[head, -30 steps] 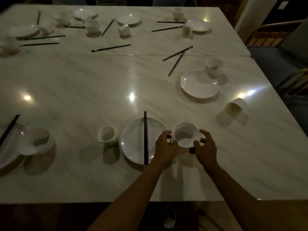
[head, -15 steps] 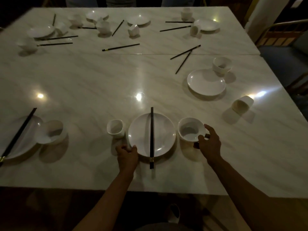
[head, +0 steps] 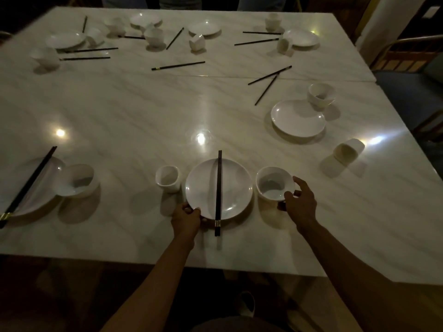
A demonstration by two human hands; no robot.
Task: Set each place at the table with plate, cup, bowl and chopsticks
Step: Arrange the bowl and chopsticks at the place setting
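A white plate (head: 201, 190) lies near the table's front edge with a pair of black chopsticks (head: 218, 188) across its middle. My left hand (head: 185, 220) grips the plate's near-left rim. A white cup (head: 167, 179) stands just left of the plate. A white bowl (head: 273, 184) sits right of the plate, and my right hand (head: 299, 203) holds its near-right rim with thumb and fingers.
At the left edge, another plate (head: 45, 185) carries chopsticks (head: 28, 185) with a tilted bowl (head: 76, 179) beside it. At the right are a plate (head: 298, 118), a bowl (head: 320, 94), a tipped cup (head: 347, 152) and crossed chopsticks (head: 268, 82). Scattered dishes lie at the far side. Chairs (head: 407, 58) stand at right.
My left hand let go of the bowl and moved left to the plate's near rim. The bowl now rests on the table to the plate's right, my right hand still on it.
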